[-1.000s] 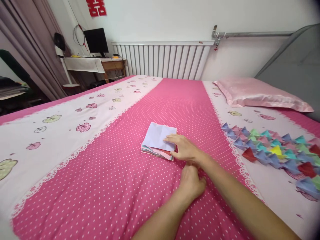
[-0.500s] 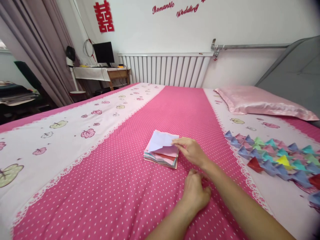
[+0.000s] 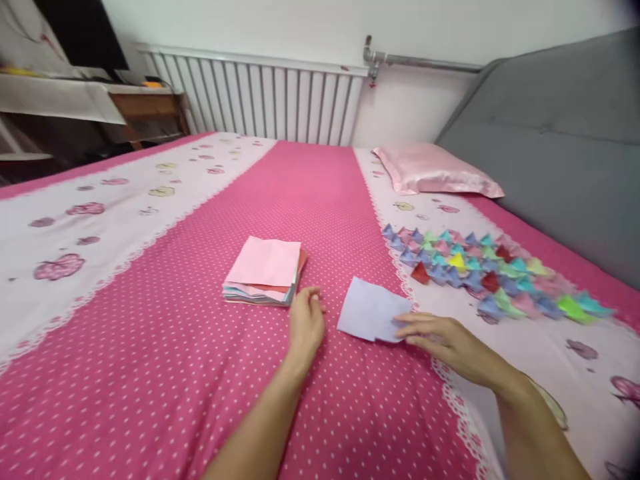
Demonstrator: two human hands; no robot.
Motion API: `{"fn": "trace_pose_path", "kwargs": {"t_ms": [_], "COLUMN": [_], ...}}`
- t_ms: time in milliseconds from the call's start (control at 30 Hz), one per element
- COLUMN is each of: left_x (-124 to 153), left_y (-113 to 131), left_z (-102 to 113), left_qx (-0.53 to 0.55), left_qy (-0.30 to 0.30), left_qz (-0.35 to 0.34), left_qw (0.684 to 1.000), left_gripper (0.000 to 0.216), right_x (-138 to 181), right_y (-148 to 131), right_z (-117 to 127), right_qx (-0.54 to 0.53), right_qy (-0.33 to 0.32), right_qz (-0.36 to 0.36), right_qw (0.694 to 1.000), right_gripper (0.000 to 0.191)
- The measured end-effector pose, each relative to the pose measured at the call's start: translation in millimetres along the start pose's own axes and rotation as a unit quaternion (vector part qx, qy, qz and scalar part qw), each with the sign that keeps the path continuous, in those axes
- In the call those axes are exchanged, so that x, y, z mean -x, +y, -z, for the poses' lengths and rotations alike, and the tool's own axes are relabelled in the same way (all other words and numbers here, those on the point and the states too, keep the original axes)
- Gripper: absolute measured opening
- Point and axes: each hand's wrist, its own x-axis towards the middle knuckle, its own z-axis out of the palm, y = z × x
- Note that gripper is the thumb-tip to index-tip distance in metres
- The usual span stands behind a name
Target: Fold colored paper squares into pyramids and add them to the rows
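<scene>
A pale lilac paper square (image 3: 369, 318) lies on the pink dotted bedsheet (image 3: 320, 200). My right hand (image 3: 444, 339) pinches its near right corner between thumb and fingers. My left hand (image 3: 306, 325) rests loosely curled on the sheet just left of the square and holds nothing. Beyond my left hand sits a stack of coloured paper squares (image 3: 265, 271) with a pink sheet on top. To the right, several folded paper shapes (image 3: 470, 270) in many colours lie in rows on the white band of the sheet.
A pink satin pillow (image 3: 435, 171) lies by the grey headboard (image 3: 555, 153) at the right. A white radiator (image 3: 255, 93) runs along the far wall. A desk (image 3: 145, 107) stands at the far left beyond the bed.
My right hand lifted the lilac sheet off the stack and brought it down to the right onto the bed. A pink sheet now tops the stack. The view swung rightward and down.
</scene>
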Motion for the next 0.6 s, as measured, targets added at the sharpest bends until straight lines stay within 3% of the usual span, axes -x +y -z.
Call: {"fn": "trace_pose_path", "kwargs": {"t_ms": [67, 100, 233, 300, 400, 600], "left_x": [2.8, 4.7, 12.3, 14.8, 16.3, 14.9], "left_y": [6.1, 9.2, 12.0, 8.1, 2.3, 1.7], "left_z": [-0.4, -1.0, -8.0, -12.7, -17.9, -19.5], "left_qx": [-0.042, -0.062, -0.112, -0.1, -0.059, -0.009], "left_qy": [0.037, 0.035, -0.058, -0.119, -0.174, -0.181], "left_qz": [-0.065, -0.101, -0.171, -0.155, -0.121, -0.004], "left_qw": [0.996, 0.992, 0.977, 0.976, 0.976, 0.983], "left_gripper": [0.027, 0.027, 0.028, 0.034, 0.04, 0.043], "right_x": [-0.4, -1.3, -8.9, -15.0, -24.9, -37.2], "right_y": [0.5, 0.8, 10.1, 17.4, 23.8, 18.7], "right_z": [4.0, 5.9, 1.9, -8.2, -25.2, -44.2], "right_qx": [-0.017, -0.023, -0.009, 0.033, 0.058, 0.003], "right_qy": [-0.061, -0.054, 0.152, 0.182, 0.179, 0.202], "right_qz": [-0.019, -0.028, -0.156, -0.207, -0.219, -0.204], "right_qw": [0.998, 0.998, 0.976, 0.961, 0.957, 0.958], "right_gripper": [0.028, 0.032, 0.04, 0.047, 0.056, 0.06]}}
